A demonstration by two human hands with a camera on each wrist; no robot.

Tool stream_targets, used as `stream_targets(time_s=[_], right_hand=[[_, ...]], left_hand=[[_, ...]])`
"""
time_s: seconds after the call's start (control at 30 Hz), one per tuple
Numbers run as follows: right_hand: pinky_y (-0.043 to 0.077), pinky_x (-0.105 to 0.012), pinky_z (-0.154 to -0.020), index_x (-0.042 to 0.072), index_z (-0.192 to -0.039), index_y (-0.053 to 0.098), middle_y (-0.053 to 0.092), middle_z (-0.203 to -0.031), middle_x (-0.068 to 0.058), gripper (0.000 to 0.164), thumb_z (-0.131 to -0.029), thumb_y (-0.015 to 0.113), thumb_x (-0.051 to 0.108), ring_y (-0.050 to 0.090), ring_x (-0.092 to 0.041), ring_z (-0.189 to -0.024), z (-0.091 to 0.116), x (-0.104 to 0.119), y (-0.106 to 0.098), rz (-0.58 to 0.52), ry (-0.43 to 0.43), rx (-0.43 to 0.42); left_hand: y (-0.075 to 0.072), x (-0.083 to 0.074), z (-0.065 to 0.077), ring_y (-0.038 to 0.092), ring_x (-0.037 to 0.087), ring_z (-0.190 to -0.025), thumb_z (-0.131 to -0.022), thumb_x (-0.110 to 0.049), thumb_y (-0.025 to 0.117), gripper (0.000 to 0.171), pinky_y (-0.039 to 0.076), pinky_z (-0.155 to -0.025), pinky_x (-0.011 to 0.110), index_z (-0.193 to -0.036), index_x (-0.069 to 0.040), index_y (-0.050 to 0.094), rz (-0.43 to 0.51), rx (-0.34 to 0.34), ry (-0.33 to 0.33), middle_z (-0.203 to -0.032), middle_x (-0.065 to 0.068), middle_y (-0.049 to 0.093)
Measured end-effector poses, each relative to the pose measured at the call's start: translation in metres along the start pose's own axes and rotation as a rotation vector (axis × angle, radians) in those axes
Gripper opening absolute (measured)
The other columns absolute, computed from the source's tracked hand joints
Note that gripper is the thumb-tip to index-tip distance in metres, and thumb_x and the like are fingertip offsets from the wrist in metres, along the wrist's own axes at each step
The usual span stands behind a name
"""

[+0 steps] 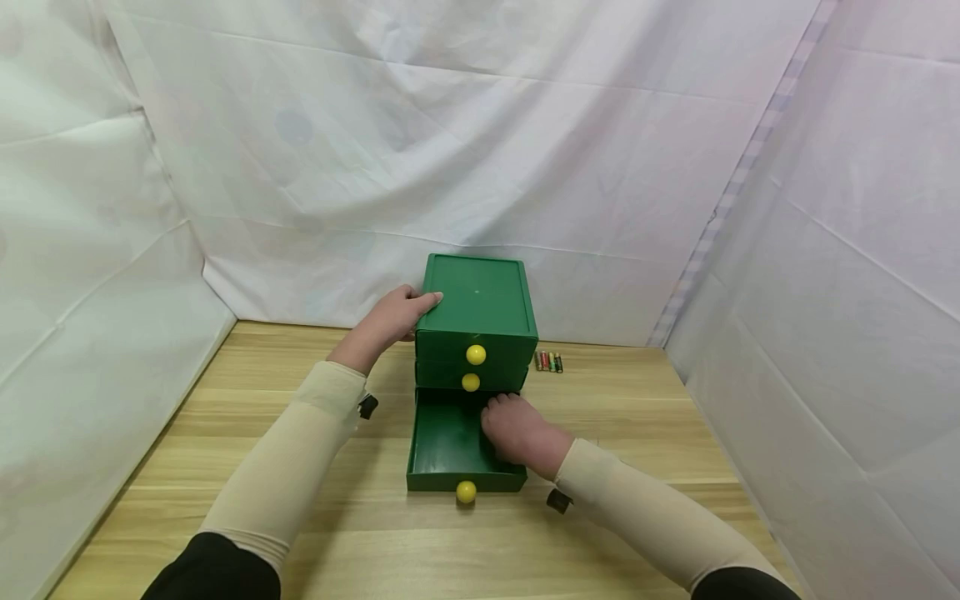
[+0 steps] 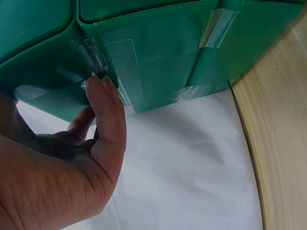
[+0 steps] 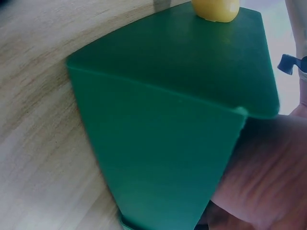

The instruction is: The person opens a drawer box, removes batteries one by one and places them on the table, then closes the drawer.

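Note:
A green drawer cabinet [image 1: 480,296] with yellow knobs stands on the table, its bottom drawer [image 1: 446,446] pulled out. My left hand [image 1: 393,317] rests against the cabinet's left side, thumb over the top edge. In the left wrist view, fingertips [image 2: 98,88] touch the side near a taped seam. My right hand [image 1: 521,429] reaches over the drawer's right wall into it, fingers bent down near the back. The right wrist view shows the drawer's outer wall [image 3: 158,148], with the hand partly behind it; I cannot tell whether these fingers hold anything.
Several small batteries [image 1: 549,362] lie side by side right of the cabinet. The wooden table [image 1: 360,533] is enclosed by white cloth [image 1: 450,150] at the back and both sides. The open drawer's yellow knob [image 1: 466,492] sticks out toward the front.

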State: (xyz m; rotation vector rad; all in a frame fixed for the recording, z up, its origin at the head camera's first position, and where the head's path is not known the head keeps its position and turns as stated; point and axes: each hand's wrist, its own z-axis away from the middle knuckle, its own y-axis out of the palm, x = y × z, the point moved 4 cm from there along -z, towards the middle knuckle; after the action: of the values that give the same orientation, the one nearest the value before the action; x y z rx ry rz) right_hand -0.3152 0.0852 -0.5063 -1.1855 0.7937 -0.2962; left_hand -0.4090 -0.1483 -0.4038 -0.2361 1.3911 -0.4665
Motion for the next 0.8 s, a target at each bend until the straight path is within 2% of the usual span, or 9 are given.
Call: stream_targets(time_s=[0.2, 0.33, 0.6, 0.8], right_hand=[[0.060, -0.038, -0.092, 0.008, -0.111, 0.074, 0.070, -0.105, -0.006, 0.046, -0.089, 0.094, 0.044, 0.066, -0.023, -0.097, 0.001, -0.002, 0.004, -0.037, -0.014, -0.013], [0.060, -0.040, -0.095, 0.007, -0.113, 0.073, 0.069, -0.107, -0.007, 0.049, -0.088, 0.095, 0.043, 0.065, -0.024, -0.100, 0.001, -0.004, 0.005, -0.094, -0.020, -0.019], [0.059, -0.040, -0.096, 0.005, -0.112, 0.071, 0.068, -0.108, -0.008, 0.042, -0.087, 0.090, 0.033, 0.064, -0.024, -0.101, 0.004, -0.008, 0.006, -0.236, -0.043, -0.047], [0.056, -0.040, -0.105, 0.006, -0.112, 0.069, 0.066, -0.106, -0.004, 0.040, -0.087, 0.088, 0.032, 0.062, -0.022, -0.101, 0.004, -0.011, 0.009, -0.310, -0.060, -0.060]], left_hand=[[0.000, 0.001, -0.001, 0.065, 0.035, -0.124, -0.110, -0.066, 0.056, 0.079, 0.057, -0.108, 0.055, -0.156, -0.002, 0.047, 0.001, 0.004, -0.004, -0.139, 0.019, 0.060], [0.000, 0.001, -0.002, 0.064, 0.035, -0.123, -0.110, -0.066, 0.056, 0.079, 0.055, -0.110, 0.057, -0.155, -0.002, 0.047, 0.001, 0.005, -0.004, -0.138, 0.019, 0.060], [0.000, 0.001, -0.001, 0.065, 0.034, -0.123, -0.110, -0.066, 0.056, 0.080, 0.057, -0.107, 0.054, -0.156, -0.002, 0.047, -0.002, 0.007, 0.002, -0.139, 0.018, 0.060], [-0.001, 0.001, -0.001, 0.065, 0.034, -0.121, -0.110, -0.065, 0.056, 0.077, 0.058, -0.106, 0.054, -0.154, -0.002, 0.048, -0.002, 0.002, 0.001, -0.137, 0.018, 0.061]])
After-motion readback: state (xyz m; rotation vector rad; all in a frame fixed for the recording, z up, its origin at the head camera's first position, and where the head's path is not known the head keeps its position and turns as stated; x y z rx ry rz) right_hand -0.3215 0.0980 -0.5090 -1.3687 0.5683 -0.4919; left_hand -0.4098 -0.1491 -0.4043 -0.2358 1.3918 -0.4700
